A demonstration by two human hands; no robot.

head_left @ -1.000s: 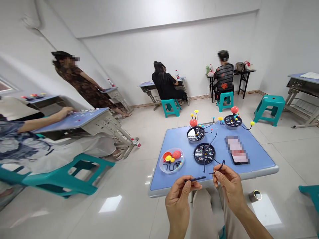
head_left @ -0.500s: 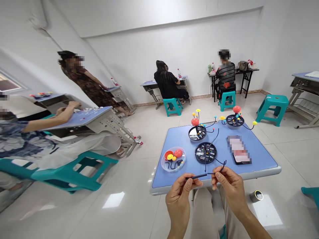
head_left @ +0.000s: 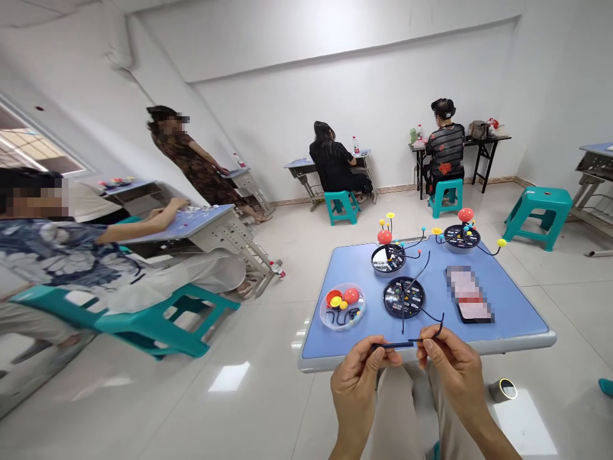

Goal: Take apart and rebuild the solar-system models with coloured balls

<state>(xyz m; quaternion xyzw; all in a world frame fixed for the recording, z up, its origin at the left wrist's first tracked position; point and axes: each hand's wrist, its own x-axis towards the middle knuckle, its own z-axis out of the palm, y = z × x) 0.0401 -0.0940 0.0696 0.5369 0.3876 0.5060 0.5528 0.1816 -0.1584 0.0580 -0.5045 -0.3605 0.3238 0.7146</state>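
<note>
Just in front of the table's near edge, my left hand (head_left: 357, 377) pinches a straight dark rod (head_left: 401, 345). My right hand (head_left: 453, 367) grips a thinner dark rod with an upturned end (head_left: 441, 327). The two rods' inner ends meet or nearly meet; whether one sits inside the other I cannot tell. Beyond them lies a round black base (head_left: 403, 310) with several thin dark arms reaching out from its centre. Left of it, a clear plastic tub (head_left: 322, 322) contains red and yellow ball parts and curved dark pieces.
Two planet models, one nearer (head_left: 387, 260) and one farther right (head_left: 462, 237), stand along the blue table's (head_left: 316, 338) back. A phone (head_left: 470, 297) lies at the right. A person (head_left: 38, 255) sits at a desk to the left. Teal stools (head_left: 539, 214) stand around.
The rods' inner ends have come closer together, now in line or touching. The view has shifted left, so the table and hands appear farther right.
</note>
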